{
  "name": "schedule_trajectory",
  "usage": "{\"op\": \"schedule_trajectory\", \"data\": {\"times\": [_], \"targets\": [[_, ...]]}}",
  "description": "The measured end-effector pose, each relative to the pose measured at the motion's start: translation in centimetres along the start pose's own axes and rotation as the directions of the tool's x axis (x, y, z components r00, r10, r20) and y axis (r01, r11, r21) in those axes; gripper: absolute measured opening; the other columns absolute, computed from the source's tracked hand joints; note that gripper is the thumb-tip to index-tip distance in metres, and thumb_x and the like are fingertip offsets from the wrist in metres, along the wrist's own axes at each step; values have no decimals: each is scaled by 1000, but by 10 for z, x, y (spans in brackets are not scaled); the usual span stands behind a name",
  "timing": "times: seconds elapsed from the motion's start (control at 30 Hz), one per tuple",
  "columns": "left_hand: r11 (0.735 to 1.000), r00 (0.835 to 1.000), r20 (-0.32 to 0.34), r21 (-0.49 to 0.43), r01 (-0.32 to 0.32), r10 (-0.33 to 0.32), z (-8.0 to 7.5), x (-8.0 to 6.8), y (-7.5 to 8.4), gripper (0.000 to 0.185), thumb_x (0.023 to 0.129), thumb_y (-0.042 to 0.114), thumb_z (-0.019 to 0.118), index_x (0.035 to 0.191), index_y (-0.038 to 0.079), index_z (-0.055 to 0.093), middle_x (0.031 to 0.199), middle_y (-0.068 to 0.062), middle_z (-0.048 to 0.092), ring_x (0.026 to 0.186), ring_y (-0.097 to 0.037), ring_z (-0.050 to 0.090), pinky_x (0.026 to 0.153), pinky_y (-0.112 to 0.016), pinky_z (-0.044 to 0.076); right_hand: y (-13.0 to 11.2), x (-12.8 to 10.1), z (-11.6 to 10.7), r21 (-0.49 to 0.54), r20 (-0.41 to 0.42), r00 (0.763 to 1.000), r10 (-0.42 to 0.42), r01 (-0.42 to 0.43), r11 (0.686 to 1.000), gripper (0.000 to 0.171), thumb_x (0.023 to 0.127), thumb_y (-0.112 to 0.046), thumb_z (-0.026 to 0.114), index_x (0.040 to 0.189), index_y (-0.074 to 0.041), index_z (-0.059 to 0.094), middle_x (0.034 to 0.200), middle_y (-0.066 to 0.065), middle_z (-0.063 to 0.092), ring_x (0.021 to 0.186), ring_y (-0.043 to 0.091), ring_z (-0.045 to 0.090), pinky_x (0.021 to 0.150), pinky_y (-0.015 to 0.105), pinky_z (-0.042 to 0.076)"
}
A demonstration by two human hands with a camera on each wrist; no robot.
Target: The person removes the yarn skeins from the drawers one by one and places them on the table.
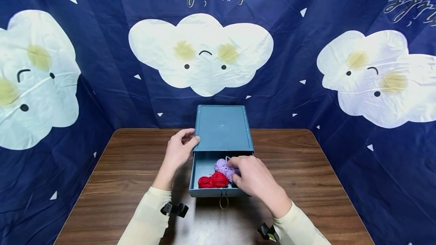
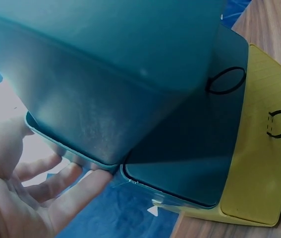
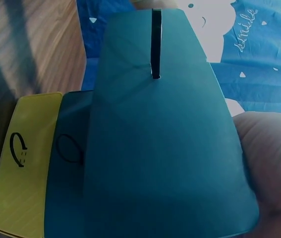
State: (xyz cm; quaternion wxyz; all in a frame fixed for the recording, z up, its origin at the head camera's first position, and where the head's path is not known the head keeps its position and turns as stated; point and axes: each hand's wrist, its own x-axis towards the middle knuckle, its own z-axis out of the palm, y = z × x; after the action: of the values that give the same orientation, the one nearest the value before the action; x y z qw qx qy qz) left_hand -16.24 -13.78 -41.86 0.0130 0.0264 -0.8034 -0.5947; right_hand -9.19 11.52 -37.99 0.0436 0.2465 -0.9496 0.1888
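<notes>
A blue drawer unit (image 1: 222, 128) stands on the table with its top drawer (image 1: 203, 162) pulled out towards me. Inside the drawer lie a red yarn bundle (image 1: 214, 180) and a lilac yarn bundle (image 1: 223, 167). My right hand (image 1: 254, 177) reaches over the drawer's right side and grips the lilac yarn between thumb and fingers. On the unit's left side rests my left hand (image 1: 178, 149), thumb near the front top edge. The left wrist view has its fingers (image 2: 83, 196) fairly straight against the unit's edge. The drawer's front (image 3: 165, 134) hides the yarn in the right wrist view.
Below the pulled-out drawer are a closed blue drawer (image 2: 190, 139) and a closed yellow drawer (image 2: 259, 163), each with a black loop handle. Another loop (image 1: 223, 202) hangs from the top drawer's front. A dark blue cloud-print cloth (image 1: 289, 56) surrounds the wooden table (image 1: 136, 169).
</notes>
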Motion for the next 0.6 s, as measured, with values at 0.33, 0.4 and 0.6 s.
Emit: {"op": "schedule_trajectory", "data": {"times": [0.33, 0.4, 0.6], "targets": [[1000, 1000, -2, 1, -4, 4, -1, 0, -1, 46, 97, 32, 70, 138, 13, 63, 126, -15, 67, 107, -27, 67, 68, -40, 64, -3, -4, -4, -20, -123, 992, -27, 24, 999, 21, 82, -14, 80, 100, -23, 80, 99, -9, 76, 90, 13, 71, 76, 37, 58], [1000, 1000, -1, 4, -10, 10, -1, 0, -1, 45, 97, 32, 70, 138, 12, 63, 126, -15, 68, 106, -28, 67, 67, -38, 63, -2, -5, -6, 1, -145, 988, -46, 46, 999, 20, 81, -13, 80, 99, -22, 80, 99, -8, 76, 91, 13, 71, 79, 37, 59], [1000, 1000, -2, 15, -21, 21, -1, 0, 0, 45, 97, 31, 71, 137, 11, 63, 126, -15, 67, 107, -28, 67, 65, -34, 62, 0, -5, -9, 55, -179, 980, -88, 99, 994, 19, 81, -9, 80, 98, -17, 81, 98, -6, 76, 91, 12, 71, 81, 36, 59]]}}
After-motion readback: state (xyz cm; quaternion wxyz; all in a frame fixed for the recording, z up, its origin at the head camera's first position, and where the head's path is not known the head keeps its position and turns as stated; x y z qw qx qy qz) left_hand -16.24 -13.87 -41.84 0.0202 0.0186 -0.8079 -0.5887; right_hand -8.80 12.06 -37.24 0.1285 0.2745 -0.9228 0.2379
